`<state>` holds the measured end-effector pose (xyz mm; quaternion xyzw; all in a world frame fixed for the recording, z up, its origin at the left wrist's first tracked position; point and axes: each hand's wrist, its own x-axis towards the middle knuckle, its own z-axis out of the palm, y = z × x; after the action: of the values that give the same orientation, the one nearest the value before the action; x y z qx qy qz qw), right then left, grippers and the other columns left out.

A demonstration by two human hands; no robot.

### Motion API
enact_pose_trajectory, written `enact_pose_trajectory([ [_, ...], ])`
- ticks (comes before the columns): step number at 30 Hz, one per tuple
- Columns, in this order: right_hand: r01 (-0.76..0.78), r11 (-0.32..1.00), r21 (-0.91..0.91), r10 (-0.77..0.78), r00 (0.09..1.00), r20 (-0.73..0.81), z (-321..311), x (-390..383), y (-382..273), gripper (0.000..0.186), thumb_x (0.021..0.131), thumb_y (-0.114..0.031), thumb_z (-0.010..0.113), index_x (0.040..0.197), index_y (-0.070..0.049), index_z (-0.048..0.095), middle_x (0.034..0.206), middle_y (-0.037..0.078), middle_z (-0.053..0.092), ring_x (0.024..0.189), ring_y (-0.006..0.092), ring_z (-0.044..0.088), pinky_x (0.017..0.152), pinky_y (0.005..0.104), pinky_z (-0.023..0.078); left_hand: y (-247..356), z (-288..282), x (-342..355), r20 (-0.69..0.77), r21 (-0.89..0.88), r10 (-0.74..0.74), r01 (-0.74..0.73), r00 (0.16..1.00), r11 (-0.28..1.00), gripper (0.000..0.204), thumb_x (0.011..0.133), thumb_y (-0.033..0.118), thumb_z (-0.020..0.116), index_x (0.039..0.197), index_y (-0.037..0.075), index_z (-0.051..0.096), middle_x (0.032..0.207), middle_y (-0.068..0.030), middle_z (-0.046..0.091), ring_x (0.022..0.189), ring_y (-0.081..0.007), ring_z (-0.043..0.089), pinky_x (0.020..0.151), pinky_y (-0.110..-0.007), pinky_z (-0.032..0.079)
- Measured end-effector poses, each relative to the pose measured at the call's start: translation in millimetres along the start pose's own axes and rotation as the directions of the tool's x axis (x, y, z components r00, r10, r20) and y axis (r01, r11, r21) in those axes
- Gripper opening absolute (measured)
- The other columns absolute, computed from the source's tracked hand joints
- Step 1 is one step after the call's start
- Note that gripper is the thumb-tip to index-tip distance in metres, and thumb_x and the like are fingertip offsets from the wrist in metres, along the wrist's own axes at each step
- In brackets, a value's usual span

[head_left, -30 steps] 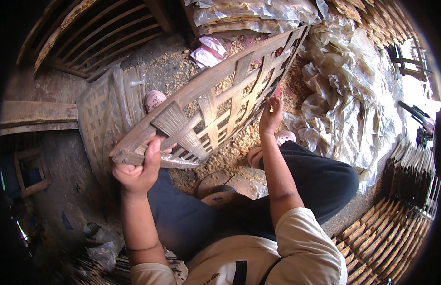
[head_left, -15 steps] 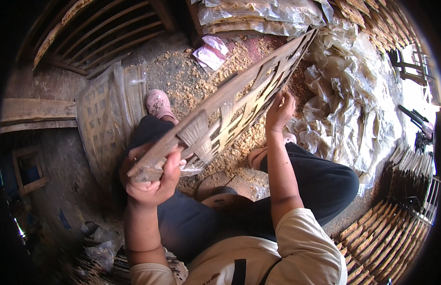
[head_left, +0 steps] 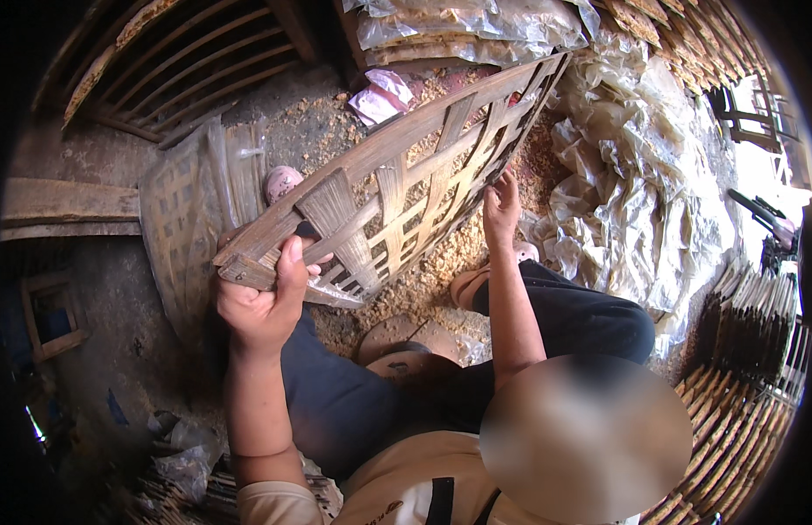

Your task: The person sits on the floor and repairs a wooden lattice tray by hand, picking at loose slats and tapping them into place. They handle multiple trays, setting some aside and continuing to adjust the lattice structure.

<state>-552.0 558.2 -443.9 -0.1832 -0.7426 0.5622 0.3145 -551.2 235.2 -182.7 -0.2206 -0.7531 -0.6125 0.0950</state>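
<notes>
A lattice tray (head_left: 423, 179) of woven bamboo strips with a wooden rim is tilted up on edge in front of me, running from near left to far right. My left hand (head_left: 264, 302) grips its near-left corner, thumb on the rim and fingertips showing through the lattice. At the tray's right-hand edge, about midway along, my right hand (head_left: 502, 214) has its fingers bent against the rim; their tips are partly hidden. Beneath the tray, yellowish crumbs (head_left: 463, 262) are scattered over the floor between my feet.
Crumpled clear plastic sheeting (head_left: 646, 184) is heaped on the right. A plastic-wrapped lattice panel (head_left: 182, 223) leans at the left. Behind the tray lie a pink crumpled sheet (head_left: 381, 96) and a plastic-covered stack (head_left: 458, 35). Slatted racks (head_left: 730, 437) stand at lower right.
The tray has turned so that more of its lattice faces me, and its far end has shifted slightly left. My right hand has moved a little left, toward its rim.
</notes>
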Motion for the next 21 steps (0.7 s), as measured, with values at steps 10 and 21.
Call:
enact_pose_trajectory([
  [10, 0.018, 0.94, -0.341, -0.049, 0.995, -0.082, 0.7, -1.2, -13.3, 0.036, 0.086, -0.006, 0.064, 0.12, -0.006, 0.055, 0.099, 0.017, 0.07, 0.091, 0.0284, 0.07, 0.077, 0.0372, 0.054, -2.4, -2.8, -2.0, 0.015, 0.124, 0.059, -0.061, 0.998, 0.99, 0.019, 0.094, -0.004, 0.05, 0.111, -0.013, 0.049, 0.093, -0.0213, 0.067, 0.068, -0.0209, 0.068, 0.061, -0.032, 0.062],
  [21, 0.057, 0.887, -0.457, -0.121, 0.986, -0.111, -7.6, 0.0, -12.8, 0.031, 0.086, -0.013, 0.063, 0.116, -0.01, 0.057, 0.094, 0.016, 0.072, 0.086, 0.0301, 0.072, 0.073, 0.0388, 0.055, -1.1, -3.3, -12.2, 0.014, 0.319, 0.13, -0.128, 0.991, 0.939, 0.015, 0.086, 0.001, 0.069, 0.098, -0.002, 0.061, 0.092, -0.0145, 0.067, 0.075, -0.0192, 0.068, 0.062, -0.028, 0.054],
])
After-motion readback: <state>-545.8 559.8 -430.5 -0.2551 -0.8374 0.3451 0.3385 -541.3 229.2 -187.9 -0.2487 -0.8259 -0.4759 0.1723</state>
